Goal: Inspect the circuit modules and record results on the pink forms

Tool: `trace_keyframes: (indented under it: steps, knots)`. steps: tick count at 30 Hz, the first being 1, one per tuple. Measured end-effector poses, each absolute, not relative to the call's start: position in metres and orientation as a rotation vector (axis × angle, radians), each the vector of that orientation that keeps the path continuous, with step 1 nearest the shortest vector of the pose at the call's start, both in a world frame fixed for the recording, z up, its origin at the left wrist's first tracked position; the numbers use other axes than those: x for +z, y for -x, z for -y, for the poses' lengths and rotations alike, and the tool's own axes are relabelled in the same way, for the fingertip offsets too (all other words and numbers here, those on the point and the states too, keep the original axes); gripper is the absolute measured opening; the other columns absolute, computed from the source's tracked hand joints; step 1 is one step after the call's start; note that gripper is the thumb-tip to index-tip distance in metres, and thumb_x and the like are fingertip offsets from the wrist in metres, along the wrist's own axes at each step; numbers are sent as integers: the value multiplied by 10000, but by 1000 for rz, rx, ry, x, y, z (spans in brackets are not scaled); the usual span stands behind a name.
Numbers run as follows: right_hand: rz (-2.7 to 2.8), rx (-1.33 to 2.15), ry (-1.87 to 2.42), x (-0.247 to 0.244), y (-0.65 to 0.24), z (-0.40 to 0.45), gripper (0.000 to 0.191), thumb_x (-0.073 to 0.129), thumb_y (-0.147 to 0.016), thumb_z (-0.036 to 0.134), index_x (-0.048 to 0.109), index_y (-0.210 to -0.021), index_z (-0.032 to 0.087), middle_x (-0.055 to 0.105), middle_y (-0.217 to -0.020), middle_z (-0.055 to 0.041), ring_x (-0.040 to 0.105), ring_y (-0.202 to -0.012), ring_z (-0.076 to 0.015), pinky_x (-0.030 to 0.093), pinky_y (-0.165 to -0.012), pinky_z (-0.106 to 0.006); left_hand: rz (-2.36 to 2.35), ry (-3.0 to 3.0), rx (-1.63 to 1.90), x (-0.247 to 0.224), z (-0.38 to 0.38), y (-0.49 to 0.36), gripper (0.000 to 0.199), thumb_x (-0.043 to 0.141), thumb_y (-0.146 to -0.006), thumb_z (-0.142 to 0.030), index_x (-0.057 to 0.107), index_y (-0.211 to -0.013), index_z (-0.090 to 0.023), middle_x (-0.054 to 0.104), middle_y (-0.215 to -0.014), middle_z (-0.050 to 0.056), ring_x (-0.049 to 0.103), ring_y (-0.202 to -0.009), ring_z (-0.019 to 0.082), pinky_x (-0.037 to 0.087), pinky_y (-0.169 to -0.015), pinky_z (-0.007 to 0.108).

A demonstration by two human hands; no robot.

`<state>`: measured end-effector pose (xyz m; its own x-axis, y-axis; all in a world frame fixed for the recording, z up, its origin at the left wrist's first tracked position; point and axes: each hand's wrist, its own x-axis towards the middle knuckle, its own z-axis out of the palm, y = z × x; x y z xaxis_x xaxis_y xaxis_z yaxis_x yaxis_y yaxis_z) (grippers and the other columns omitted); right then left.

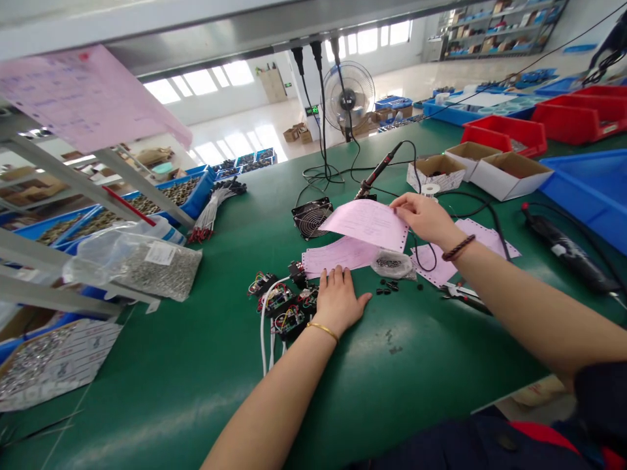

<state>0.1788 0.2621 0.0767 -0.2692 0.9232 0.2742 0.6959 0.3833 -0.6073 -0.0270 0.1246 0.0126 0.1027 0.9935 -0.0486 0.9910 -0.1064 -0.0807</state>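
Note:
My right hand (421, 219) pinches the upper right corner of a pink printed sheet (367, 219), which curls up off the table. Beneath it lies another pink sheet (337, 256) with punched edges. My left hand (341, 301) rests flat, fingers spread, its fingertips at the lower sheet's near edge. Just left of that hand sit several small wired circuit-board assemblies (289, 320) in black housings with white cables. A clear bag of small parts (393, 265) lies right of the lower sheet, with loose black pieces (386, 287) in front of it.
A soldering iron (379, 171) stands tilted behind the sheets, near a small black fan (312, 219). Pliers (465, 297) and a black power tool (568, 251) lie to the right. Cardboard boxes (512, 175) and red bins (504, 135) stand behind. A parts bag (164, 264) sits left.

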Motion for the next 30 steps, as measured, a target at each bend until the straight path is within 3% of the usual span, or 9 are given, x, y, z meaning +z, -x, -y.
trace_keyframes:
  steps: [3,7,10,13,15,18,21,24,30]
  knots:
    - [2113,737,1395,79,-214,-240,257,535,-962,323,708,-1070,167,740,-923,-65,617,-747,-175,460,-684,-279,2064,2325,141,20,-114,25,802,557,-970,-519,413,-1521,45,411,-1592,307,361,-1515,417,179,-1288,563]
    - [2296,1143,1390,57,-257,-192,258,576,-895,379,732,-955,181,730,-830,-39,611,-670,-161,466,-611,-269,1892,2435,125,29,-78,34,570,527,-980,-305,499,-1523,-133,490,-1576,203,365,-1523,390,189,-1286,586]
    - [2426,1211,1414,36,-270,-157,283,507,-912,364,714,-983,185,740,-859,-53,654,-724,-192,488,-634,-291,1831,2359,136,33,-46,51,483,422,-997,-196,589,-1428,-55,551,-1511,240,499,-1435,383,295,-1245,577]
    - [2452,1094,1459,23,-268,-134,261,485,-931,310,711,-984,193,761,-953,-75,688,-849,-224,509,-747,-325,1794,2183,54,39,-18,67,481,340,-1007,-142,598,-1372,36,579,-1464,278,557,-1372,399,310,-1219,596]
    - [2484,1028,1468,19,-263,-127,262,472,-949,283,714,-1014,205,769,-959,-74,689,-841,-226,499,-753,-333,1807,2084,-68,45,-2,71,472,340,-1006,-135,591,-1369,31,605,-1436,273,561,-1362,409,301,-1213,607]
    - [2557,937,1431,16,-254,-126,262,471,-971,266,711,-1064,220,779,-953,-62,691,-804,-218,487,-735,-328,1749,2217,-276,47,16,60,451,381,-1022,-171,543,-1431,-76,622,-1450,188,554,-1385,339,304,-1236,551]
    - [2620,829,1368,15,-243,-128,261,469,-986,254,705,-1091,223,780,-981,-57,704,-835,-223,496,-754,-329,1576,2668,-286,33,28,38,488,472,-1042,-341,472,-1500,-172,549,-1546,128,520,-1430,285,403,-1208,488]
    - [2621,679,1327,15,-235,-126,258,476,-988,253,691,-1113,186,756,-1067,-106,697,-972,-273,510,-872,-395,1616,2899,-159,8,32,19,668,582,-987,-533,429,-1534,-180,416,-1640,144,447,-1485,326,457,-1182,509]
    - [2512,269,861,4,-239,-94,275,502,-998,247,676,-1201,184,696,-1270,-144,635,-1184,-290,492,-1039,-477,1743,2921,-197,-14,33,11,735,583,-980,-559,382,-1563,-158,348,-1668,179,374,-1523,365,405,-1212,583]
